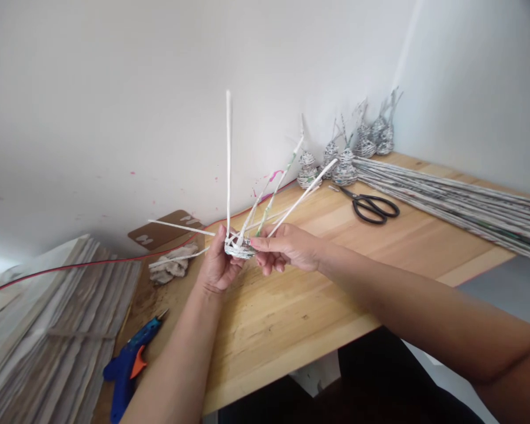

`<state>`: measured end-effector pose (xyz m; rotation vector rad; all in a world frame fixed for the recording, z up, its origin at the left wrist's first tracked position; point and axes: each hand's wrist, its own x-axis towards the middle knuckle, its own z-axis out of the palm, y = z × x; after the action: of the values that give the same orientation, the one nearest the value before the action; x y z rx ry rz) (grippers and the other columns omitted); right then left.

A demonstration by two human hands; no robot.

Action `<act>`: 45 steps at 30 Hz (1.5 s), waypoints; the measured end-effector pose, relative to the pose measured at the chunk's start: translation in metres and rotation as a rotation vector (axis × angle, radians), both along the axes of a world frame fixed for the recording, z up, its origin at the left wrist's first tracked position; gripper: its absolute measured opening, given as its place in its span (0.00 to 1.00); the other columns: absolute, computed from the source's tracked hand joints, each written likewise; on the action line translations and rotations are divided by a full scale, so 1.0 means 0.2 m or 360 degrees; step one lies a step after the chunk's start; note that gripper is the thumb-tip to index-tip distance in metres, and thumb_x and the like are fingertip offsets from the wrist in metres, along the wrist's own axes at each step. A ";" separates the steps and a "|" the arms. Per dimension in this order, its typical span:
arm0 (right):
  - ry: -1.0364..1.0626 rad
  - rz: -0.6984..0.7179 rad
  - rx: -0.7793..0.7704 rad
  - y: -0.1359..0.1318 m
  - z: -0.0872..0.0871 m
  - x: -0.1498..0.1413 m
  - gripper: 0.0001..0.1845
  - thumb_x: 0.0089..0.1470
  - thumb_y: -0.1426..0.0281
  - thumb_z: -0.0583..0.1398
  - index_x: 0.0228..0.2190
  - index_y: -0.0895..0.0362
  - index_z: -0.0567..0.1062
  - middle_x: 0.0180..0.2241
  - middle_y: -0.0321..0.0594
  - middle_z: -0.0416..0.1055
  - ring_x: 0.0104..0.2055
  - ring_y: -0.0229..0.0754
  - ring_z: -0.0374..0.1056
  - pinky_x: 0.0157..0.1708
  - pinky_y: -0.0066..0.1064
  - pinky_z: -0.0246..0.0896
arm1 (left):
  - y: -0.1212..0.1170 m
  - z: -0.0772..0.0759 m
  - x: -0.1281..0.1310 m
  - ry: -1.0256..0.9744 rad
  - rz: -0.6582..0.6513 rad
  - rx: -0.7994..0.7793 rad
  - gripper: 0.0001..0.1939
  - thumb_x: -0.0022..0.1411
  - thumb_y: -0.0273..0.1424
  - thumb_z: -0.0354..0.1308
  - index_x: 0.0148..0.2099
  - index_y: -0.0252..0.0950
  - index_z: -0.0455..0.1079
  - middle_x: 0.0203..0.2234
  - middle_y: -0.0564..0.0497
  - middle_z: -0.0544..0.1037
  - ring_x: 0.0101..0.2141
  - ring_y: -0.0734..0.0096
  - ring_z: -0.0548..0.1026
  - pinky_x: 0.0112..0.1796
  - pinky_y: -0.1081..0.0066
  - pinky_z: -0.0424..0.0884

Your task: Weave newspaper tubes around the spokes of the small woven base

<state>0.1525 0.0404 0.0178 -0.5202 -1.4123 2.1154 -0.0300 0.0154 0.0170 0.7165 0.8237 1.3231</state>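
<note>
Above the wooden table, a small round base woven from rolled-paper sticks (241,251) is held between my two hands. Several white and printed paper sticks fan out from it, one of them standing straight up (228,165). My left hand (221,262) is closed round the base's left side, thumb on its edge. On the right side, my right hand (287,247) pinches at the rim with thumb and fingers, close to a white paper stick (302,197) that slants up to the right. The fingers partly hide the weave.
Black-handled scissors (374,207) lie on the table (291,335), near a bundle of long paper sticks (446,203). Several woven paper figures (345,168) stand by the wall. At left are a blue glue gun (130,365), a rag (170,268), a red cord (92,263) and stacked newspapers (66,341).
</note>
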 end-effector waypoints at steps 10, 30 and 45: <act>-0.0053 -0.0183 -0.0011 0.00 0.00 0.01 0.27 0.38 0.53 0.74 0.23 0.58 0.67 0.19 0.32 0.71 0.19 0.32 0.68 0.16 0.21 0.53 | -0.01 -0.02 -0.02 -0.0052 0.0030 0.0021 0.23 0.39 0.37 0.79 0.35 0.34 0.74 0.25 0.53 0.78 0.24 0.75 0.75 0.23 0.78 0.69; -0.0381 -0.0323 0.0428 0.11 -0.02 0.09 0.23 0.40 0.58 0.73 0.25 0.58 0.69 0.17 0.30 0.68 0.19 0.31 0.62 0.20 0.23 0.55 | -0.03 0.05 -0.19 0.0941 -0.0443 -0.0050 0.28 0.56 0.55 0.62 0.33 0.30 0.79 0.26 0.38 0.81 0.18 0.71 0.74 0.14 0.78 0.51; -0.0608 -0.0045 0.0684 0.13 -0.06 0.10 0.21 0.41 0.59 0.73 0.31 0.60 0.75 0.22 0.30 0.68 0.22 0.31 0.62 0.22 0.24 0.57 | -0.08 0.09 -0.08 0.0867 -0.0158 0.0148 0.29 0.45 0.23 0.74 0.51 0.28 0.77 0.23 0.47 0.80 0.16 0.75 0.72 0.17 0.77 0.66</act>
<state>0.1731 0.0664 0.0052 -0.7863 -1.9910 1.6709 -0.0460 0.0004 0.0348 1.2053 1.1444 1.0922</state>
